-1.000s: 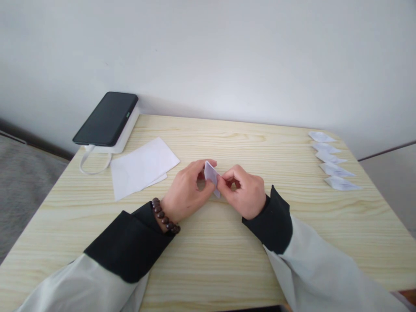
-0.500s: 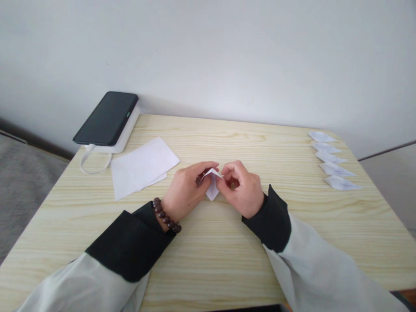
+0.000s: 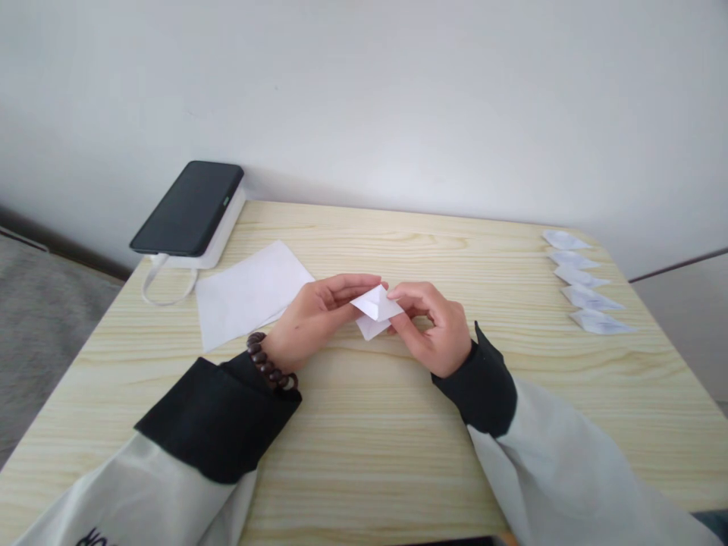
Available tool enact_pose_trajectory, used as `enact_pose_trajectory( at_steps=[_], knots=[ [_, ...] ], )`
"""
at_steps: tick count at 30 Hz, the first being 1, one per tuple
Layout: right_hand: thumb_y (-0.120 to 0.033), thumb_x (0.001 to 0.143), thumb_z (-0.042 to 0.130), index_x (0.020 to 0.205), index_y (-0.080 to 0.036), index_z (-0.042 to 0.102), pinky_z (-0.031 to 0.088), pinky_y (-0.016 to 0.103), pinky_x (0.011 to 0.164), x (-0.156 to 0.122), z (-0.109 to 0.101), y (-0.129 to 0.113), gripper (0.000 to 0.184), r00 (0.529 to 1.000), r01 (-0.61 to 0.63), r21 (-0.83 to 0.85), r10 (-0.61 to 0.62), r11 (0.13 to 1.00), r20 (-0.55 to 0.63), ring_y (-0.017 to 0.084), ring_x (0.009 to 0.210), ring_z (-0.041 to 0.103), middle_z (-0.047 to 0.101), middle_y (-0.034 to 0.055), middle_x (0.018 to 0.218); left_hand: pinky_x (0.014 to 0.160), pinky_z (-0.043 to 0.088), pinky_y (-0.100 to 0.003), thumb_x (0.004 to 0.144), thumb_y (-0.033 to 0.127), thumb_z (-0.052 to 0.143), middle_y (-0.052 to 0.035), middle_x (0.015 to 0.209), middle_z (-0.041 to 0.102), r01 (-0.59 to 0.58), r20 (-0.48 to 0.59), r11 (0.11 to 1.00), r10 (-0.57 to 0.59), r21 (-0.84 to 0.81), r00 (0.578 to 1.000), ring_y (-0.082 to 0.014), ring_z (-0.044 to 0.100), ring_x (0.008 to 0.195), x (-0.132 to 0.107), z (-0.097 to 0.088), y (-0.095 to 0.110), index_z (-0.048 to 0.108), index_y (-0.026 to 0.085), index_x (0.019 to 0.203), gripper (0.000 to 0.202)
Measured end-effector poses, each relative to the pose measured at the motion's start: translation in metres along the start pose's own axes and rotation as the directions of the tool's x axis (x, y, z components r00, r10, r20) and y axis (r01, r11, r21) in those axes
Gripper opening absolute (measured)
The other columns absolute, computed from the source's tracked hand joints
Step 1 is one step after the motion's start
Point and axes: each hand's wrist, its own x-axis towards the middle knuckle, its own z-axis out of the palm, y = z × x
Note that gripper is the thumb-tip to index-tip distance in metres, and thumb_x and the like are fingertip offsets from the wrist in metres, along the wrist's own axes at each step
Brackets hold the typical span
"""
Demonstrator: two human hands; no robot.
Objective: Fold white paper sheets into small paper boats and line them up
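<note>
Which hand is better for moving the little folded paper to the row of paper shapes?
Probably the right hand: it holds the folded paper on the side nearer the row of paper shapes. The left hand is farther.

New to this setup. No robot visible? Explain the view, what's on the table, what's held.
Right, no machine here: these are a person's two bare hands, seen by a camera worn on the head and looking forward and down.

The right hand pinches a small piece of folded white paper between thumb and fingers. The left hand is against its other side; part of that grip is hidden.

On the wooden table, beyond the left hand, lies white sheet paper. Farther back, a dark flat device rests on a white block, with a white cable at its near end. Along the right side, five folded paper pieces lie in a row.
</note>
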Motion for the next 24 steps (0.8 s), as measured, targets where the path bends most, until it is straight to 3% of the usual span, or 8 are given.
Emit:
enact_pose_trajectory(
  at_steps=[4, 11, 15, 18, 24],
  knots=[
    [-0.018, 0.082, 0.057, 0.099, -0.023, 0.059, 0.055, 0.023, 0.064, 0.002, -0.005, 0.0, 0.017, 0.991, 0.129, -0.104, -0.131, 0.986, -0.011, 0.012, 0.066, 0.067, 0.072, 0.0013, 0.089, 0.091, 0.05, -0.038, 0.078, 0.033, 0.068, -0.0081, 0.11, 0.07, 0.064, 0.015, 0.998, -0.064, -0.017, 0.998, -0.0238, 0.065, 0.1, 0.0, 0.0, 0.001, 0.067, 0.019, 0.107, 0.032],
    [-0.013, 0.084, 0.054, 0.099, -0.023, 0.063, 0.054, 0.024, 0.066, 0.007, -0.014, 0.0, 0.02, 0.949, 0.311, -0.22, -0.316, 0.925, 0.012, 0.013, 0.072, 0.068, 0.073, 0.0021, 0.087, 0.087, 0.052, -0.034, 0.077, 0.032, 0.069, -0.0058, 0.106, 0.071, 0.103, 0.073, 0.992, -0.098, -0.072, 0.993, -0.0204, 0.067, 0.097, 0.0, -0.003, 0.001, 0.066, 0.022, 0.11, 0.036],
    [-0.012, 0.08, 0.058, 0.106, -0.022, 0.059, 0.055, 0.023, 0.068, 0.006, -0.013, 0.0, 0.028, 0.966, 0.25, -0.228, -0.26, 0.941, -0.014, 0.012, 0.07, 0.068, 0.073, 0.0015, 0.086, 0.094, 0.049, -0.037, 0.076, 0.033, 0.07, -0.0083, 0.112, 0.069, 0.076, 0.096, 0.993, -0.068, -0.085, 0.993, -0.0228, 0.064, 0.105, 0.0, -0.002, 0.001, 0.062, 0.021, 0.116, 0.042],
    [-0.01, 0.078, 0.058, 0.101, -0.022, 0.059, 0.055, 0.022, 0.068, 0.005, -0.012, 0.002, 0.026, 0.973, 0.205, -0.243, -0.225, 0.948, -0.055, 0.012, 0.067, 0.068, 0.073, -0.0007, 0.082, 0.098, 0.045, -0.039, 0.077, 0.031, 0.07, -0.0094, 0.118, 0.066, 0.051, 0.05, 0.998, -0.049, -0.04, 0.998, -0.0241, 0.062, 0.108, 0.001, 0.0, 0.0, 0.062, 0.018, 0.116, 0.042],
    [-0.005, 0.078, 0.056, 0.096, -0.022, 0.062, 0.053, 0.018, 0.063, 0.007, -0.01, 0.004, 0.025, 0.942, 0.3, -0.247, -0.327, 0.921, -0.074, 0.009, 0.063, 0.066, 0.073, -0.0007, 0.083, 0.097, 0.046, -0.039, 0.074, 0.026, 0.071, -0.0086, 0.115, 0.068, 0.041, 0.01, 0.995, -0.04, -0.088, 0.999, -0.0243, 0.062, 0.107, 0.001, 0.001, -0.002, 0.063, 0.016, 0.113, 0.041]
  ],
)
